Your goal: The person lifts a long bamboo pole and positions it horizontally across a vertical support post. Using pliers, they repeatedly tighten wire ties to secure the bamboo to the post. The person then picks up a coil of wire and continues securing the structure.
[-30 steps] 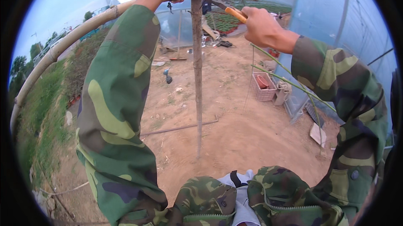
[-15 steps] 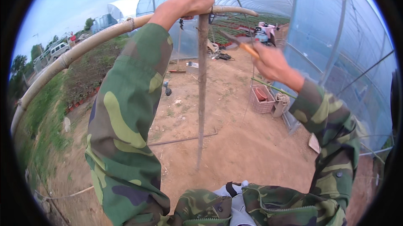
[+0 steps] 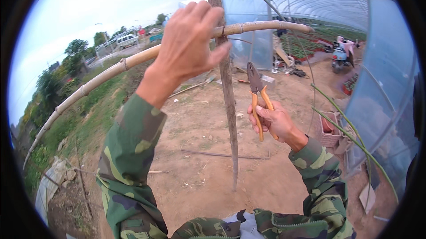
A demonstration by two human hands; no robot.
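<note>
A long bent bamboo pole (image 3: pixel 101 77) crosses an upright wooden post (image 3: pixel 230 119) in front of me. A dark tie (image 3: pixel 223 30) shows where the two meet. My left hand (image 3: pixel 188 41) is raised over the pole just left of the post, its fingers apart and holding nothing. Whether its palm touches the pole I cannot tell. Right of the post, my right hand (image 3: pixel 278 121) grips pliers (image 3: pixel 254 79) with orange handles. Their dark jaws point up, below the pole and apart from it, and the handles are spread.
A plastic-sheeted greenhouse (image 3: pixel 381 61) stands at the right, with a blue scooter (image 3: pixel 340 57) by its plant rows. Green stems (image 3: pixel 350 135) lean beside a crate (image 3: pixel 329 135). A thin rod (image 3: pixel 222 154) lies on the dirt behind the post.
My left hand has come off the pole-and-post crossing and opened. The pliers have moved down in my right hand and now point up. The view has turned left.
</note>
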